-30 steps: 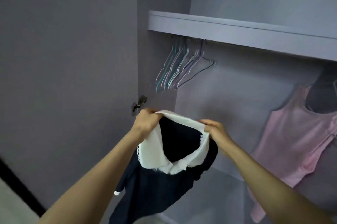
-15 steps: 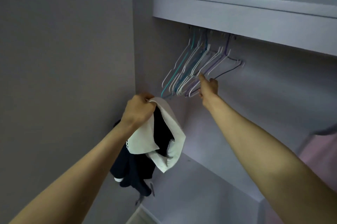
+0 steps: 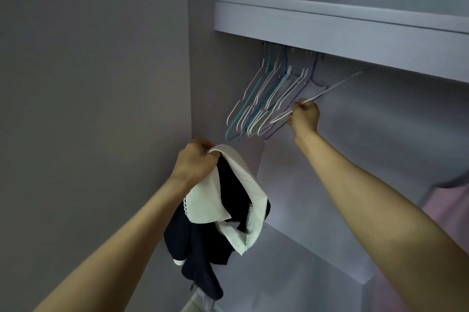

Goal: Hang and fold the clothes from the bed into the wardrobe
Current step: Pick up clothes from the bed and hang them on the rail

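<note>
My left hand grips the white collar of a dark navy garment, which hangs limp below my fist in front of the open wardrobe. My right hand is raised to a bunch of thin wire hangers under the shelf and grips one white hanger, pulled out to the right of the rest. The rail that carries the hangers is hidden behind the shelf's front edge.
A pale lilac shelf runs across the top of the wardrobe. The open wardrobe door stands close on the left. A pink garment hangs at the far right edge, mostly out of view.
My right hand let go of the collar, rose to the hangers and closed on a white one, drawing it right. The garment now hangs from my left hand alone.
</note>
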The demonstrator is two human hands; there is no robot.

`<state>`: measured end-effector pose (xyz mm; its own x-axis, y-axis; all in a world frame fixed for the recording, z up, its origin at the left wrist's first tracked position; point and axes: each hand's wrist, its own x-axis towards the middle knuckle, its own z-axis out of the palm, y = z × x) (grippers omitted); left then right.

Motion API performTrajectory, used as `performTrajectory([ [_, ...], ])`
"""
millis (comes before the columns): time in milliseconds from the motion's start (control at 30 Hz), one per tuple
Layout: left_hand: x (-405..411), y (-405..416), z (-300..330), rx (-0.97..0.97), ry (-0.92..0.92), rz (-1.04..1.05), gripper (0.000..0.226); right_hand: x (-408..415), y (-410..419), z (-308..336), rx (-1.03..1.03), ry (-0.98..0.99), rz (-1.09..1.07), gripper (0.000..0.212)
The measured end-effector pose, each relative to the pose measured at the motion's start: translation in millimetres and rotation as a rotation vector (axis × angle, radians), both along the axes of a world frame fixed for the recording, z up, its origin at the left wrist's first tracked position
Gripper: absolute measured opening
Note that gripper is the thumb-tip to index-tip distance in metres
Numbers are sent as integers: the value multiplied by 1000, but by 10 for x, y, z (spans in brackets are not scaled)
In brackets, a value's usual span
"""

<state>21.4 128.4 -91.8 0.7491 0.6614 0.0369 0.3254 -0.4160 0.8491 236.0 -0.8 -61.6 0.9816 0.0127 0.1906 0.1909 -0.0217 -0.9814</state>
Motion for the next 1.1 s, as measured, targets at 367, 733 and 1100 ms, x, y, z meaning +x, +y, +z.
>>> performTrajectory([
  [367, -787, -212, -377, 356, 244, 26, 35, -1515, -840, -1032, 22, 166, 91, 38],
  [733, -1485, -369, -765, -413, 130, -152, 28, -2832, -1513, -1525, 285, 295, -243, 14],
  [1100, -1725, -433, -905, -243, 311, -224, 18, -3385, -1664, -1679, 50, 163, -347, 39],
])
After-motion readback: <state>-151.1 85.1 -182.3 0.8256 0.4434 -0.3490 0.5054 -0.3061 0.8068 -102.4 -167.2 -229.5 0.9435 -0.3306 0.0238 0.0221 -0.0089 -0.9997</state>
